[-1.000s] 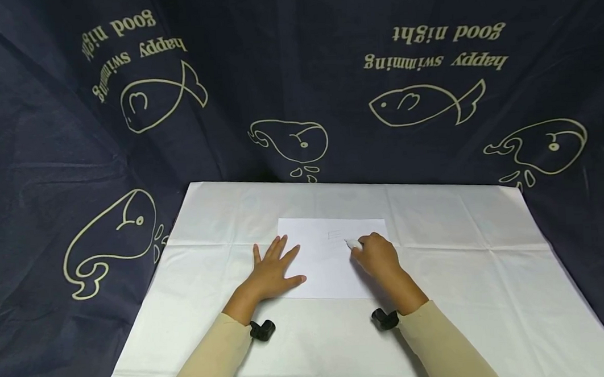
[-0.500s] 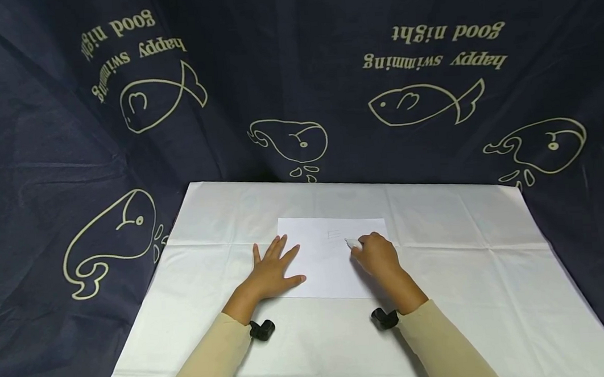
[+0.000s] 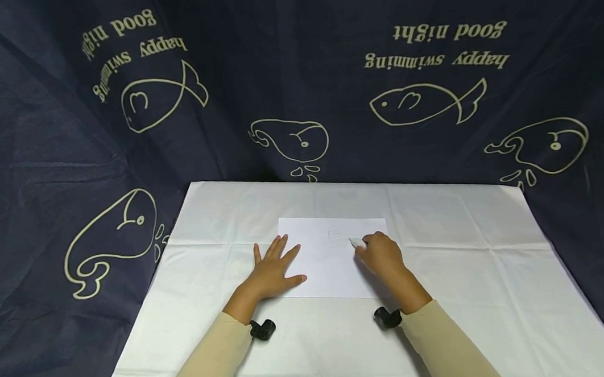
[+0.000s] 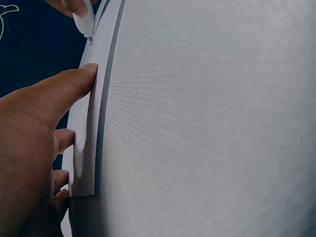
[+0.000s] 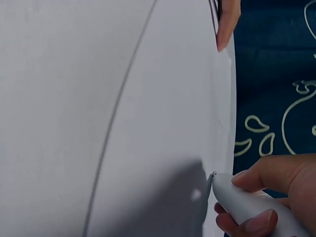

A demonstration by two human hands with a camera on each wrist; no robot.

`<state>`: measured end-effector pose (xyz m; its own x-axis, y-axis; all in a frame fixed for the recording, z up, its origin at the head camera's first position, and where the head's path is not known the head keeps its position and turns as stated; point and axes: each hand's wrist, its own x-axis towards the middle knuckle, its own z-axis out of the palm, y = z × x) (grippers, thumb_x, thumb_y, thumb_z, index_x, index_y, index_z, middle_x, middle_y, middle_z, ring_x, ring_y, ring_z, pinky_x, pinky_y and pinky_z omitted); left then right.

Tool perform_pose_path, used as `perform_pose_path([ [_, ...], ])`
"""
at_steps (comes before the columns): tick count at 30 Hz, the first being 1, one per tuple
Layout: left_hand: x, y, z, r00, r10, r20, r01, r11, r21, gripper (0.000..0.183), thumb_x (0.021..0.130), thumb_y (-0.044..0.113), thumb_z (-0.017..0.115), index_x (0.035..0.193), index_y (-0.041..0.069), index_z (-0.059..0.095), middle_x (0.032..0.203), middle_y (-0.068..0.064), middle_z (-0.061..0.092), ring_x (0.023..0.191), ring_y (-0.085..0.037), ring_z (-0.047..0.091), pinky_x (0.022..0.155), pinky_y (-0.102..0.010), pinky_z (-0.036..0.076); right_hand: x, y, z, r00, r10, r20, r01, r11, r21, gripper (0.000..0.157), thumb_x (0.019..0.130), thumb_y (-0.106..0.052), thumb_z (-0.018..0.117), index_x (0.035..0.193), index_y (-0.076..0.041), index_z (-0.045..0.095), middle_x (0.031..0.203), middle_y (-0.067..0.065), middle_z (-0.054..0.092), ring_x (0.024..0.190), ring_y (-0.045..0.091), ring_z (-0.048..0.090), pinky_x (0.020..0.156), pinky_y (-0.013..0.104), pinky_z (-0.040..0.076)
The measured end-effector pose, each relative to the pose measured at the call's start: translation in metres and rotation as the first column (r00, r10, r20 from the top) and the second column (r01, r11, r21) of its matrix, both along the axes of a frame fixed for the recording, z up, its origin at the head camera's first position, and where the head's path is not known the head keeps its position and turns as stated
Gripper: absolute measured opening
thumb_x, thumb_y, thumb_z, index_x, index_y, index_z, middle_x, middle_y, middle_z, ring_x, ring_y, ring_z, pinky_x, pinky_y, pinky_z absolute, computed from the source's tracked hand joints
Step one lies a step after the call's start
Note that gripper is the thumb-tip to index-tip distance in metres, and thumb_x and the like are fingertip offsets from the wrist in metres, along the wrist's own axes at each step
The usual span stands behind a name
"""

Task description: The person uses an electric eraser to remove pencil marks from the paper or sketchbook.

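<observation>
A sheet of white paper [image 3: 324, 273] lies on the white-covered table, with faint thin lines near its upper middle. My left hand [image 3: 270, 274] rests on the sheet's left part, fingers spread. In the left wrist view its thumb [image 4: 79, 81] lies along the paper. My right hand [image 3: 382, 255] pinches a thick white pen [image 3: 358, 243] with a narrow tip, over the sheet's upper right. Seen in the right wrist view, the pen [image 5: 247, 200] sits between thumb and fingers, its tip at the paper's surface.
A white cloth with fold creases covers the table [image 3: 466, 294]. Behind it hangs a dark blue curtain [image 3: 285, 58] printed with whales, fish and upside-down words. Black devices [image 3: 263, 330] are strapped at both wrists.
My right hand has shifted slightly right with the pen. A faint line below the upper strokes now looks a little longer. The left hand stays put.
</observation>
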<state>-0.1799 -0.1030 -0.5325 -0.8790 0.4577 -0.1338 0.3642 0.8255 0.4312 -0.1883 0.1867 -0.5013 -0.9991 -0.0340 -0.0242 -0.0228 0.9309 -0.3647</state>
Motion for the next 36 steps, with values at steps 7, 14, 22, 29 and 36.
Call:
perform_pose_path([
  [7,0.0,0.001,-0.001,1.0,-0.001,-0.008,0.001,1.0,-0.022,0.08,0.094,0.06,0.06,0.16,0.024,0.032,0.172,-0.012,0.011,0.16,-0.032,0.004,0.116,-0.076,-0.008,0.002,-0.002,0.003,0.999,0.013,0.04,-0.012,1.0,-0.02,0.035,0.09,-0.019,0.063,0.115,0.003,0.073,0.098,0.023,0.069,0.082,0.035,0.067,0.07,0.049,0.054],
  [14,0.001,0.002,-0.001,1.0,-0.004,-0.004,0.004,1.0,-0.007,0.08,0.094,0.06,0.06,0.16,0.023,0.033,0.171,-0.012,0.011,0.16,-0.032,0.004,0.116,-0.076,-0.009,0.003,0.003,0.004,0.999,-0.025,0.033,0.025,1.0,-0.018,0.038,0.09,-0.018,0.062,0.118,0.005,0.071,0.106,0.028,0.069,0.095,0.043,0.069,0.077,0.054,0.056],
  [22,0.001,0.002,0.0,1.0,0.005,-0.008,-0.005,1.0,-0.012,0.08,0.094,0.06,0.06,0.16,0.024,0.033,0.172,-0.012,0.011,0.16,-0.032,0.005,0.116,-0.076,-0.008,0.008,-0.01,0.004,0.997,0.045,0.065,-0.04,0.997,-0.069,0.031,0.091,-0.021,0.066,0.111,0.001,0.075,0.097,0.02,0.07,0.081,0.03,0.065,0.069,0.045,0.052],
  [29,0.001,0.002,-0.001,1.0,0.002,-0.003,-0.002,1.0,-0.012,0.08,0.093,0.06,0.06,0.16,0.024,0.033,0.172,-0.011,0.01,0.16,-0.031,0.004,0.116,-0.076,-0.009,0.011,-0.015,0.002,0.999,0.017,0.043,-0.015,0.999,-0.052,0.03,0.09,-0.019,0.067,0.112,0.001,0.075,0.096,0.02,0.07,0.081,0.03,0.065,0.069,0.045,0.052],
  [36,0.0,0.002,-0.004,1.0,0.007,-0.015,-0.007,1.0,-0.023,0.08,0.093,0.061,0.06,0.159,0.026,0.033,0.172,-0.011,0.011,0.16,-0.031,0.004,0.117,-0.075,-0.008,0.012,-0.023,0.002,0.996,0.058,0.064,-0.053,0.995,-0.081,0.03,0.09,-0.021,0.069,0.11,0.0,0.076,0.09,0.016,0.068,0.073,0.023,0.059,0.064,0.038,0.047],
])
